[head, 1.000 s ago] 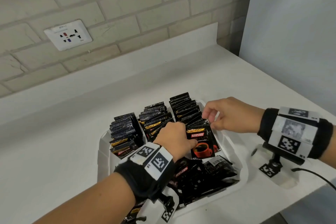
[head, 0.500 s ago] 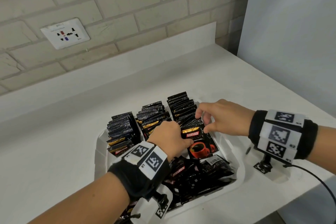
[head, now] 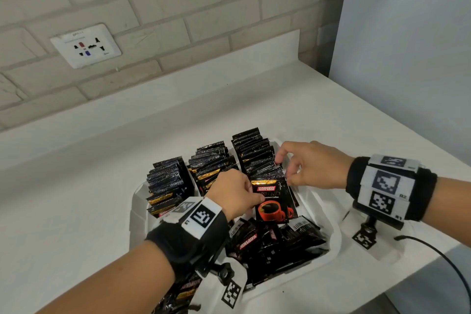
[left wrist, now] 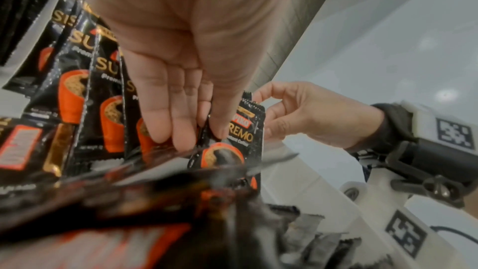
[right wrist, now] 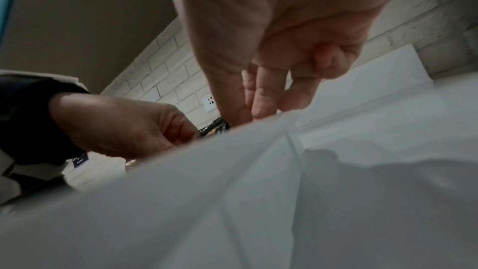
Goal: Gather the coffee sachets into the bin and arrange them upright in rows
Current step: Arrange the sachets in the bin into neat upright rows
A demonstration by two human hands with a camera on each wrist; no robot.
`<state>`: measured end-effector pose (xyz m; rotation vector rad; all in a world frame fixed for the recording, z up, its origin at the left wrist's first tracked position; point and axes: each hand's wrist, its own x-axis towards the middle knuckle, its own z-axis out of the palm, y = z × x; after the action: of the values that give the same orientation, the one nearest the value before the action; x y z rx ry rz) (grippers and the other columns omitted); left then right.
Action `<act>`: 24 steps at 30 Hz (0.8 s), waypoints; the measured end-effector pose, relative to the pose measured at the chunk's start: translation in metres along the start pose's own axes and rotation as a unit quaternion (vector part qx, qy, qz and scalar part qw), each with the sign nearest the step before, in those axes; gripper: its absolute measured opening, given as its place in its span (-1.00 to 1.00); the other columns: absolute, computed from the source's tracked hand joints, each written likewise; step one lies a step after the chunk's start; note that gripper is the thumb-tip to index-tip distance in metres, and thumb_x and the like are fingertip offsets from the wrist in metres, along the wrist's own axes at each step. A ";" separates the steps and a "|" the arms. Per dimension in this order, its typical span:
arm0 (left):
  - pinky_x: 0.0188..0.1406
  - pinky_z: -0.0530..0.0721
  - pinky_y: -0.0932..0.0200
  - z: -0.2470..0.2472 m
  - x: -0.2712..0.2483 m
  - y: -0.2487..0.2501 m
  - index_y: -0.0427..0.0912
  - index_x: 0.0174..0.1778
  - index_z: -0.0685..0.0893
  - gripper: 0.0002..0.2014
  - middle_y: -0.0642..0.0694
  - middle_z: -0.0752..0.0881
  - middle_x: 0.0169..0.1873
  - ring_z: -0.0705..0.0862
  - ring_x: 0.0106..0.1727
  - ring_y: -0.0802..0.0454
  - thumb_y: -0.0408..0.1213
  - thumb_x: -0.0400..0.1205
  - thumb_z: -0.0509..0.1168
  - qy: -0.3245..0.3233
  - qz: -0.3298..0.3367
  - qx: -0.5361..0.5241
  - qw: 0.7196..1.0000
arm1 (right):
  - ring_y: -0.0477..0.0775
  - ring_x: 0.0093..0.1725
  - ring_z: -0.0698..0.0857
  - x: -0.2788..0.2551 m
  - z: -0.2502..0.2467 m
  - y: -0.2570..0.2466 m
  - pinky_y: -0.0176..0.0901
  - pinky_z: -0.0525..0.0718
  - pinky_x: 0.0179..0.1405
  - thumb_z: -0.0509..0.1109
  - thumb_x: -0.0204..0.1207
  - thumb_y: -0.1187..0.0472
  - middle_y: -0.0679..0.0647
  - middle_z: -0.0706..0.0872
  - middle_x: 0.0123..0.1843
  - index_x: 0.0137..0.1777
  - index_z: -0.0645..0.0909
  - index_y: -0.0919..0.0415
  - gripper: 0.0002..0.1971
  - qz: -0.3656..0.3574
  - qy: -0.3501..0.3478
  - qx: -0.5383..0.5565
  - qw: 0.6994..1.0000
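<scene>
Left hand pinches a front sachet; right hand pinches the same sachet's top edge. Released early, it could topple forward onto the loose pile.

- The left hand covers the left side of the front sachet.
- In the left wrist view, the loose sachets up close are a dark blur.
- In the right wrist view, the bin wall hides almost all the sachets.
- The socket there is too small to make out.
</scene>
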<state>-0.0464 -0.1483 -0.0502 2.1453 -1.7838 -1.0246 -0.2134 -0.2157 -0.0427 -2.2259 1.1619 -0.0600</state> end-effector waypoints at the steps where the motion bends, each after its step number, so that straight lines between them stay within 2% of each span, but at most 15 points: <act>1: -0.03 0.74 0.10 0.000 0.000 0.000 -0.18 -0.40 0.55 -0.74 -0.16 0.76 -0.36 0.69 -0.31 0.07 -0.21 0.58 0.38 -0.002 -0.002 -0.020 1.000 | -0.37 -0.27 0.52 0.000 0.000 0.001 -0.34 0.45 -0.24 0.41 0.46 0.22 -0.30 0.64 -0.31 0.03 0.40 -0.17 -0.68 0.000 0.002 0.006 1.000; 4: -0.18 0.74 0.12 0.002 -0.001 0.000 -0.17 -0.32 0.49 -0.77 -0.17 0.76 -0.40 0.73 -0.35 0.01 -0.25 0.59 0.37 -0.009 -0.018 -0.083 0.996 | -0.38 -0.29 0.51 -0.003 -0.002 0.001 -0.38 0.42 -0.28 0.38 0.48 0.20 -0.27 0.68 -0.26 -0.03 0.39 -0.18 -0.73 -0.004 0.009 -0.011 1.000; 6: -0.23 0.75 0.14 0.005 -0.003 0.000 -0.17 -0.27 0.45 -0.78 -0.15 0.74 -0.43 0.75 -0.34 -0.01 -0.25 0.62 0.33 -0.013 -0.026 -0.107 0.994 | -0.35 -0.29 0.51 -0.008 -0.007 -0.002 -0.37 0.36 -0.32 0.36 0.50 0.15 -0.24 0.70 -0.16 -0.09 0.40 -0.16 -0.80 -0.021 0.024 -0.069 0.997; 9: -0.20 0.75 0.10 0.009 -0.005 0.000 -0.15 -0.23 0.40 -0.78 -0.15 0.74 -0.39 0.75 -0.34 0.00 -0.23 0.64 0.30 -0.006 -0.031 -0.116 0.993 | -0.19 -0.15 0.51 -0.021 -0.013 -0.010 -0.30 0.32 -0.10 0.30 0.53 0.04 -0.23 0.69 -0.09 -0.16 0.45 -0.15 -0.92 -0.081 0.065 -0.207 0.973; 10: -0.23 0.74 0.13 0.009 -0.005 -0.001 -0.14 -0.23 0.39 -0.79 -0.14 0.74 -0.39 0.74 -0.35 0.02 -0.24 0.65 0.29 -0.002 -0.031 -0.118 0.992 | -0.18 -0.09 0.52 -0.025 -0.014 -0.014 -0.29 0.30 -0.02 0.28 0.54 0.02 -0.23 0.69 -0.08 -0.15 0.51 -0.16 -0.95 -0.101 0.051 -0.237 0.965; 12: -0.32 0.72 0.21 0.011 -0.004 0.000 -0.14 -0.21 0.38 -0.80 -0.12 0.72 -0.38 0.72 -0.40 0.08 -0.26 0.65 0.28 0.001 -0.032 -0.130 0.991 | -0.17 0.00 0.57 -0.031 -0.012 -0.021 -0.28 0.25 0.07 0.23 0.59 0.03 -0.23 0.72 -0.02 0.00 0.63 -0.13 -0.85 -0.137 -0.025 -0.270 0.953; 15: -0.49 0.67 0.34 0.013 -0.004 0.003 -0.15 -0.20 0.38 -0.81 -0.12 0.71 -0.37 0.68 -0.48 0.16 -0.29 0.66 0.26 -0.002 -0.031 -0.154 0.988 | -0.05 0.06 0.60 -0.031 0.000 -0.031 -0.17 0.28 0.24 0.15 0.63 0.17 -0.15 0.71 0.07 0.13 0.66 -0.06 -0.73 -0.185 -0.139 -0.306 0.923; 17: -0.49 0.68 0.34 0.014 -0.003 0.004 -0.15 -0.20 0.38 -0.82 -0.13 0.70 -0.37 0.69 -0.47 0.13 -0.30 0.67 0.24 -0.003 -0.031 -0.171 0.985 | 0.03 0.11 0.60 -0.025 0.010 -0.035 -0.09 0.38 0.31 0.13 0.63 0.24 -0.05 0.69 0.14 0.22 0.63 -0.01 -0.68 -0.187 -0.190 -0.323 0.908; 19: -0.39 0.72 0.25 0.014 -0.004 0.004 -0.17 -0.19 0.39 -0.83 -0.13 0.70 -0.40 0.71 -0.42 0.06 -0.31 0.68 0.23 -0.004 -0.039 -0.188 0.981 | 0.13 0.13 0.60 -0.018 0.018 -0.037 -0.07 0.53 0.23 0.12 0.62 0.30 0.05 0.67 0.15 0.28 0.61 0.08 -0.66 -0.164 -0.245 -0.326 0.898; 20: -0.33 0.74 0.20 0.015 -0.004 0.004 -0.18 -0.19 0.39 -0.83 -0.13 0.70 -0.41 0.72 -0.39 0.02 -0.31 0.68 0.23 -0.005 -0.045 -0.198 0.979 | 0.15 0.09 0.60 -0.016 0.019 -0.037 -0.12 0.57 0.09 0.11 0.61 0.34 0.08 0.67 0.08 0.27 0.61 0.15 -0.66 -0.148 -0.266 -0.322 0.896; 22: -0.16 0.79 0.05 0.014 -0.006 0.004 -0.16 -0.20 0.38 -0.83 -0.16 0.71 -0.38 0.76 -0.27 -0.10 -0.32 0.67 0.24 -0.005 -0.054 -0.212 0.976 | 0.16 -0.10 0.54 -0.011 0.021 -0.037 -0.22 0.47 -0.28 0.10 0.58 0.40 0.07 0.57 -0.23 0.10 0.61 0.30 -0.73 -0.123 -0.283 -0.299 0.903; 24: -0.04 0.76 -0.05 0.013 -0.005 0.002 -0.11 -0.20 0.36 -0.81 -0.21 0.74 -0.22 0.78 -0.15 -0.15 -0.29 0.66 0.26 0.006 -0.044 -0.175 0.983 | 0.13 -0.21 0.46 -0.008 0.020 -0.036 -0.16 0.42 -0.35 0.10 0.55 0.42 0.04 0.40 -0.38 -0.16 0.52 0.31 -0.83 -0.107 -0.266 -0.284 0.915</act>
<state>-0.0563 -0.1404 -0.0571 2.0181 -1.3868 -1.2368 -0.1855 -0.1844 -0.0376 -2.6079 0.6761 0.8422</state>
